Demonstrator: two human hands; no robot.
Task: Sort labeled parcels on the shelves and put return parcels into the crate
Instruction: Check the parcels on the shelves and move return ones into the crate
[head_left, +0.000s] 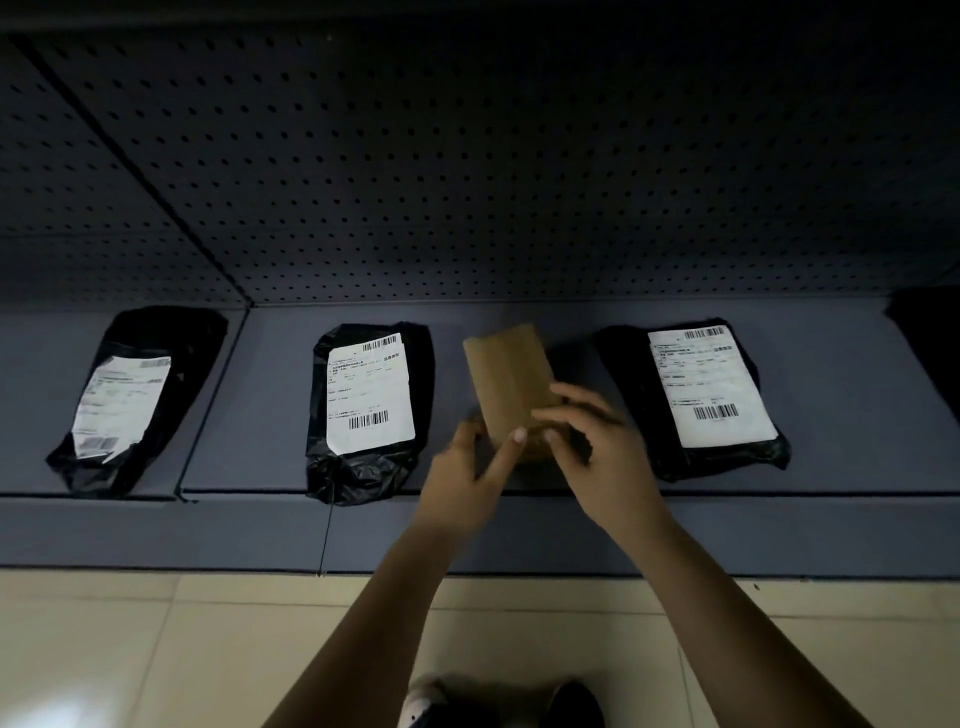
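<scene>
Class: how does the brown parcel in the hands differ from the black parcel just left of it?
The brown parcel is smooth and tan; the black parcel is crinkled, glossy plastic. The black parcel shows a white barcoded label; the brown parcel's visible face shows none. The left hand and right hand hold the brown parcel; the black parcel lies untouched on the shelf. Both are flat oblongs.

Parcel storeroom: pegboard-backed shelf (260, 467) (grey) holding labelled mailers (370, 410).

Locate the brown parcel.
Head view, centre: the brown parcel is over the shelf, between the middle black parcel and the right black parcel, held by the left hand and right hand.
</scene>
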